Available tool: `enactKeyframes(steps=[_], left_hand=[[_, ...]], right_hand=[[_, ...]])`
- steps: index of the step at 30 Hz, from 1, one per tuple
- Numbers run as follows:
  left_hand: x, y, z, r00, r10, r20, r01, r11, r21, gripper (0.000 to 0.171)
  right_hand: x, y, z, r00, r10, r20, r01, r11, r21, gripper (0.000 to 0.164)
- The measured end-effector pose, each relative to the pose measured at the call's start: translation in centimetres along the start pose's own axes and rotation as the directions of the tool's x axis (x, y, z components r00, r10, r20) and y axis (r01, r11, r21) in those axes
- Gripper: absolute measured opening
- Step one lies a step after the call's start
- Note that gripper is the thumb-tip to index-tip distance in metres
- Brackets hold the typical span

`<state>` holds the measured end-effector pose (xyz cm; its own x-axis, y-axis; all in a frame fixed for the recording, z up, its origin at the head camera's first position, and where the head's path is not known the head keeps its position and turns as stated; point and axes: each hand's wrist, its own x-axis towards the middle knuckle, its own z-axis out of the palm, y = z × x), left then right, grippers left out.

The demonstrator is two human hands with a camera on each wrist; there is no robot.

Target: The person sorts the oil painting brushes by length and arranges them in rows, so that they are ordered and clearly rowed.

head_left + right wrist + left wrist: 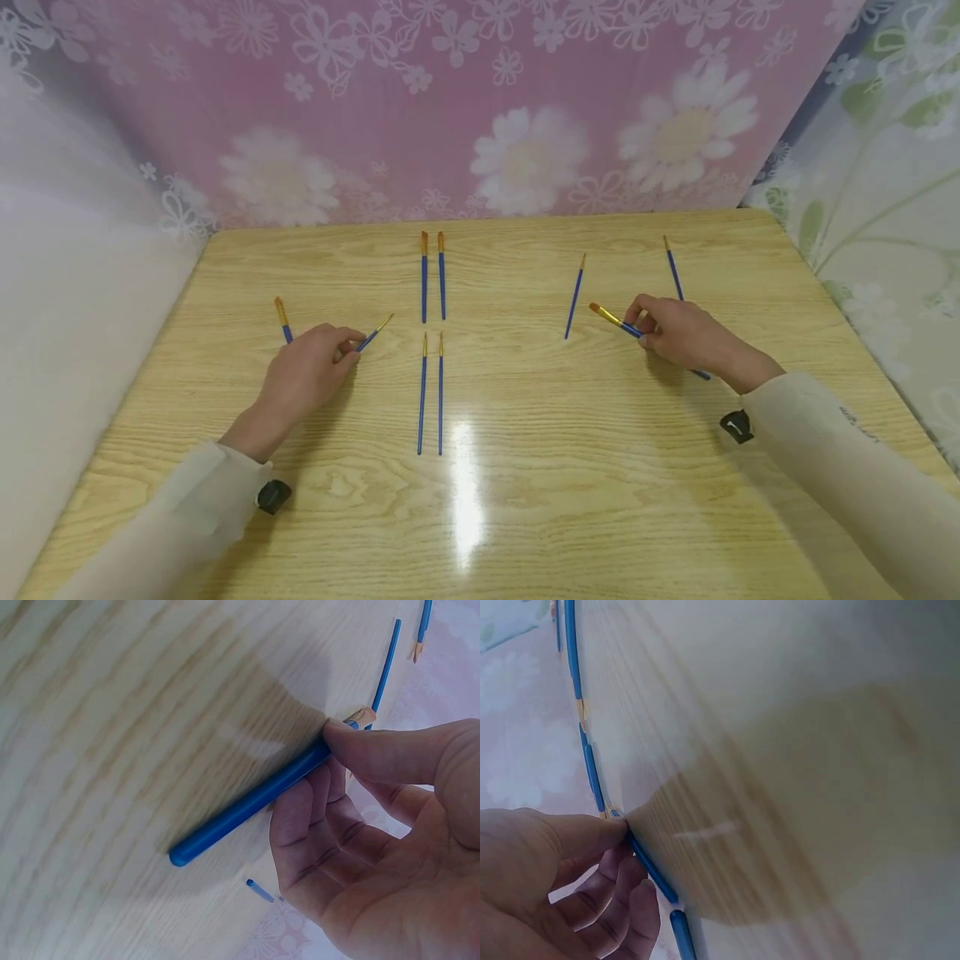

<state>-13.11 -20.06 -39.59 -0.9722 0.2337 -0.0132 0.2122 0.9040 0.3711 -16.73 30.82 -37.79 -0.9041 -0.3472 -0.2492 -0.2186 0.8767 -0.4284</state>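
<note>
My left hand (pixel 311 364) pinches a thin paintbrush (pixel 376 332) between thumb and fingers; its tip points away to the right. In the left wrist view its blue handle (pixel 652 868) slants low over the wood. A wider paintbrush (pixel 282 321) lies just beyond that hand, its lower handle hidden. On the right, my right hand (pixel 678 332) pinches a broad-tipped paintbrush (pixel 611 316), the orange bristles pointing left. Its thick blue handle (pixel 251 804) sticks out past the fingertips in the right wrist view. Another thin paintbrush (pixel 674 268) passes partly behind this hand.
Mid-table, two broad paintbrushes (pixel 424 287) lie side by side, bristles away from me. Nearer, two thin paintbrushes (pixel 422 404) lie parallel. A thin paintbrush (pixel 575 297) lies left of my right hand. The wooden table (pixel 540 500) meets a pink flowered cloth (pixel 420 142) at its far edge.
</note>
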Motion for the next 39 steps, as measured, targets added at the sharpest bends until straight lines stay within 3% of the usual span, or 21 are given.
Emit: enactKeyframes(steps=[11,21,25,32,39], left_hand=[[0.0,0.5,0.5,0.999,-0.007,-0.031,0.008,1.0,0.02,0.024],[-0.3,0.5,-0.3,0.997,0.051,-0.063,-0.052,0.998,-0.022,0.021],[-0.2,1.0,-0.9,0.999,0.048,-0.014,-0.048,0.997,-0.054,0.021],[-0.2,1.9,-1.1,0.993,-0.003,0.115,0.027,0.979,-0.201,0.026],[-0.3,3.1,-0.5,0.979,0.024,0.204,0.036,0.958,-0.283,0.026]], right_hand=[[0.0,0.2,0.1,1.0,-0.003,-0.003,0.003,1.0,0.007,0.024],[0.1,0.1,0.1,1.0,-0.005,-0.004,0.005,1.0,0.004,0.023],[0.1,0.1,0.1,1.0,0.006,-0.001,-0.006,1.0,0.002,0.023],[0.1,0.1,0.1,1.0,0.005,0.0,-0.005,1.0,0.003,0.023],[0.1,0.1,0.1,1.0,-0.001,-0.002,0.001,1.0,-0.002,0.023]])
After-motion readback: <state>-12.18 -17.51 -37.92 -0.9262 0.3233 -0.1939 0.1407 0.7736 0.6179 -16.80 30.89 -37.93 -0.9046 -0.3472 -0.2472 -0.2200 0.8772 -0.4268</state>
